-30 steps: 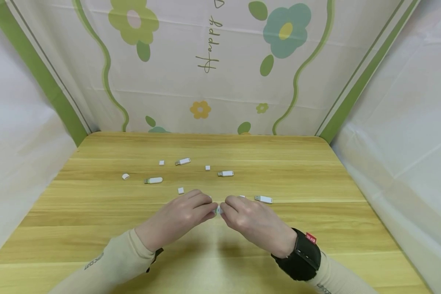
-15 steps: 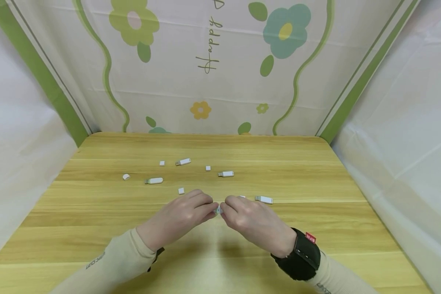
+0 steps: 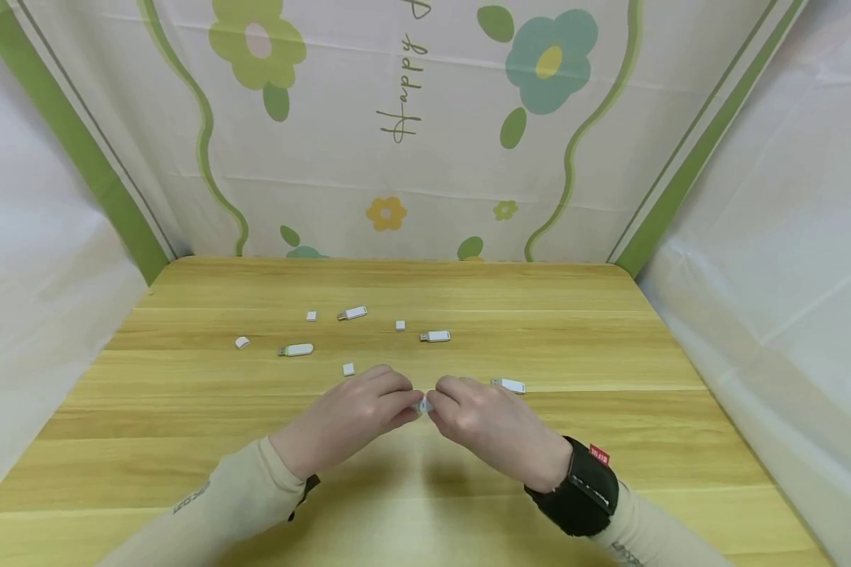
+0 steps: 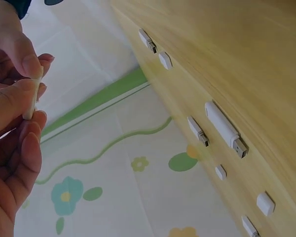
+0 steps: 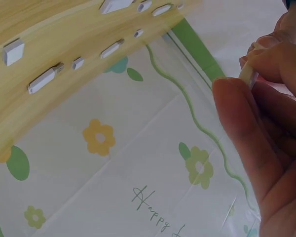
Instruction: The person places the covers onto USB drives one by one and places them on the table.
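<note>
Both hands meet low over the middle of the table in the head view. Between their fingertips is a small white USB stick (image 3: pixel 423 405), mostly covered. My left hand (image 3: pixel 358 413) pinches one end between thumb and fingers; my right hand (image 3: pixel 492 425) pinches the other end. In the left wrist view the stick (image 4: pixel 31 102) looks slim and pale. Whether its cap is on cannot be seen. Just beyond the right hand lies an uncapped white USB stick (image 3: pixel 512 386). A white cap (image 3: pixel 348 368) lies beyond the left hand.
Farther back on the wooden table (image 3: pixel 581 331) lie uncapped USB sticks: one at left (image 3: pixel 298 350), another behind it (image 3: pixel 353 313), a third near the middle (image 3: pixel 436 336). Loose caps (image 3: pixel 400 325) are scattered among them. A flowered curtain (image 3: pixel 326 142) hangs along the back edge.
Both hands keep their pinch on the USB stick, with only a very slight shift. The white piece that peeked out behind the right hand is now hidden from the head view.
</note>
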Motion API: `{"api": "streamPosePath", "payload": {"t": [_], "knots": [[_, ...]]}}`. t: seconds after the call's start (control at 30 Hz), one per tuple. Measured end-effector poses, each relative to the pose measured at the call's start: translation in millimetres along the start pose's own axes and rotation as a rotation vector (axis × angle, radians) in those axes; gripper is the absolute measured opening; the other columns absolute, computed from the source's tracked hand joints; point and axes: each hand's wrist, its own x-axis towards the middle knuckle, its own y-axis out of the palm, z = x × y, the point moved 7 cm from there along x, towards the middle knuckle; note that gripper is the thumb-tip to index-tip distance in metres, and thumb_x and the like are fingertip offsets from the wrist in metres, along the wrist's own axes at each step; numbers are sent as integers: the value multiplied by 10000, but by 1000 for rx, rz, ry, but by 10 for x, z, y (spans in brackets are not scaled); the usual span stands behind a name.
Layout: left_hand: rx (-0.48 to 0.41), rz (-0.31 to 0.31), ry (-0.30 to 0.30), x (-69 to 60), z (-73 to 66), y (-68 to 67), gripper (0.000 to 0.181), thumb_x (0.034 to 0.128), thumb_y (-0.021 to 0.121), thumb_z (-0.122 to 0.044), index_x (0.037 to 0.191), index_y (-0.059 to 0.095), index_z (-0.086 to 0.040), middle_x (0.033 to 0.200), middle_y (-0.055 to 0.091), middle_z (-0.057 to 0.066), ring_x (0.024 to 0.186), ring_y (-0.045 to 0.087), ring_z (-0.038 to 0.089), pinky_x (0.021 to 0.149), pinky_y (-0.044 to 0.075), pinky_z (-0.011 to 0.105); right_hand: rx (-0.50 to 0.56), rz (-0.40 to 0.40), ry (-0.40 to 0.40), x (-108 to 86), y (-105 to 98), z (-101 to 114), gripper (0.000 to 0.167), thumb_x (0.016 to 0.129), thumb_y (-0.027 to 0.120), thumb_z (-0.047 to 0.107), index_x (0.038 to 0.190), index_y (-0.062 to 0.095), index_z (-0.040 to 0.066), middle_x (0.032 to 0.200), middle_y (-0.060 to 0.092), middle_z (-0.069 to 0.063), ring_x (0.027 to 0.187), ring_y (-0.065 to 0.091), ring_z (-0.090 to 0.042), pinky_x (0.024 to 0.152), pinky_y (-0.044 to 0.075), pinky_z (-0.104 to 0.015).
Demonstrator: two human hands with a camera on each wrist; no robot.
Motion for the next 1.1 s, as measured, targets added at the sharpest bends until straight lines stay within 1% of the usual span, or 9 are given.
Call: {"api": "streamPosePath", "payload": {"t": [0.1,0.2,0.33,0.43,0.5,0.6,0.73,0.93,1.1], "knots": [[-32,20,-27,1,36,62,217,793,832,-98,967,725,-24,899,632,3,800,590,121,720,497,140,7,2,6,-30,44,-51,134,814,797,67,812,664,58,759,530,16,606,456,-48,533,413,-95],[-61,38,-48,28,83,124,199,800,828,-96,956,730,-21,890,636,9,799,595,127,712,500,147,-3,11,14,-49,77,-109,135,805,814,88,835,688,50,779,570,5,624,515,-58,562,457,-107],[-133,73,-82,94,175,225,173,818,814,-91,955,731,-25,882,638,14,787,598,127,694,495,151,-7,41,36,-67,102,-207,135,807,820,110,847,707,48,782,584,3,630,540,-56,570,466,-111],[-179,113,-105,152,246,311,166,833,802,-91,972,734,-29,884,640,12,779,595,123,690,492,151,11,59,54,-93,126,-302,128,815,815,104,850,707,46,780,581,2,627,539,-54,567,456,-109],[-195,136,-107,198,292,372,169,831,804,-91,974,736,-30,879,640,13,774,592,122,688,491,151,34,71,66,-115,149,-375,119,823,808,92,850,703,44,776,575,2,618,531,-52,560,445,-109],[-199,158,-93,280,361,462,164,823,811,-93,954,736,-27,867,638,22,767,591,127,685,489,153,70,101,86,-146,190,-491,105,832,796,71,862,699,43,780,572,1,618,527,-51,554,435,-111],[-210,196,-98,403,471,599,125,831,805,-90,925,743,-35,846,643,22,741,582,120,670,484,153,128,137,117,-180,257,-670,100,839,787,57,895,709,30,798,594,-7,640,565,-63,567,453,-125],[-230,314,-132,570,682,885,44,885,757,-105,913,750,-71,825,648,-6,737,579,119,680,486,178,255,163,172,-228,360,-996,79,842,771,19,906,724,10,821,627,-36,672,620,-115,591,489,-159],[-235,430,-177,701,887,1161,61,910,734,-132,937,762,-85,828,654,-20,736,573,92,684,486,183,296,223,220,-283,500,-1278,76,858,760,25,927,736,7,834,627,-45,687,623,-133,597,495,-172]]}}
